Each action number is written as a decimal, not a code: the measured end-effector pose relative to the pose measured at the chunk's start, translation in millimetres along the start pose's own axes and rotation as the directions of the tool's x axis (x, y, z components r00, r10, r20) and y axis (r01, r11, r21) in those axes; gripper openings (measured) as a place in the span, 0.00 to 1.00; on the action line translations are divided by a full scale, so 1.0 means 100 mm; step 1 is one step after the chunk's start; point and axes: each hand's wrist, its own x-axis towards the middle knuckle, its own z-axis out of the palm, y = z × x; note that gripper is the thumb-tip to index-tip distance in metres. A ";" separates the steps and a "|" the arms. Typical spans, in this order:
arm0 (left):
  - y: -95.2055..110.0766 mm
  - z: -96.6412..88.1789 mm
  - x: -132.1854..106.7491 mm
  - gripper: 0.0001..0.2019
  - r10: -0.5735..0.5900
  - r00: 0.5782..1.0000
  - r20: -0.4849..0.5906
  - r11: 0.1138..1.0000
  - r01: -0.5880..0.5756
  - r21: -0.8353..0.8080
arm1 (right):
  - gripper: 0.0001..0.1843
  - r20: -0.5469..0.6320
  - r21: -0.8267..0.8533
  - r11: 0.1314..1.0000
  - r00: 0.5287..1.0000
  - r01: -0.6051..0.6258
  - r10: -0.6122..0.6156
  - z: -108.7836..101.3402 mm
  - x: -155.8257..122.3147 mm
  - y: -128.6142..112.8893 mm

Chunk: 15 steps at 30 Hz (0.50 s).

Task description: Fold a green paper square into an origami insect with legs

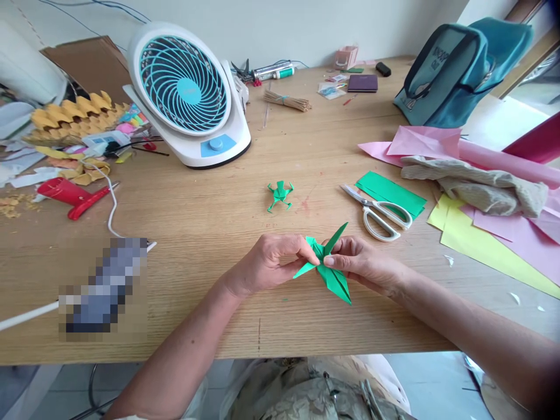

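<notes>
Between my two hands is a partly folded green origami paper (336, 281), held just above the front of the table. My left hand (276, 259) pinches its left side between thumb and fingers. My right hand (365, 262) grips the other side, thumb on top near the middle folds. One narrow green point stands up, one juts left, and others slant down to the right. Beyond my hands a finished green origami frog (280, 193) sits on the wood. Scissors with white handles (380, 214) lie to the right, partly over a stack of green paper (389, 193).
A white and blue fan (188, 93) stands at the back left. On the left lie a red glue gun (76, 197) and a blurred-out object (107, 286) with a white cable. Pink paper (424, 142), grey gloves (476, 184), yellow paper (490, 251) and a teal bag (459, 76) occupy the right.
</notes>
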 end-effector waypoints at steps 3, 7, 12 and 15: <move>0.01 0.00 -0.01 0.06 -0.050 0.999 0.016 0.999 0.050 -0.001 | 0.19 -0.056 -0.040 0.999 0.998 0.015 -0.018 0.02 0.00 0.01; 0.10 -0.02 -0.01 0.13 -0.284 0.954 0.097 0.945 0.296 -0.137 | 0.17 -0.041 -0.079 0.997 0.999 0.025 -0.028 0.01 0.00 0.04; 0.19 0.04 0.03 0.12 -0.441 0.888 0.131 0.852 0.460 -0.250 | 0.18 -0.047 -0.140 0.988 0.996 0.068 -0.075 0.00 0.02 0.08; 0.18 0.07 0.03 0.07 -0.487 0.862 0.142 0.831 0.507 -0.229 | 0.18 -0.087 -0.183 0.978 0.990 0.096 -0.114 0.02 0.02 0.08</move>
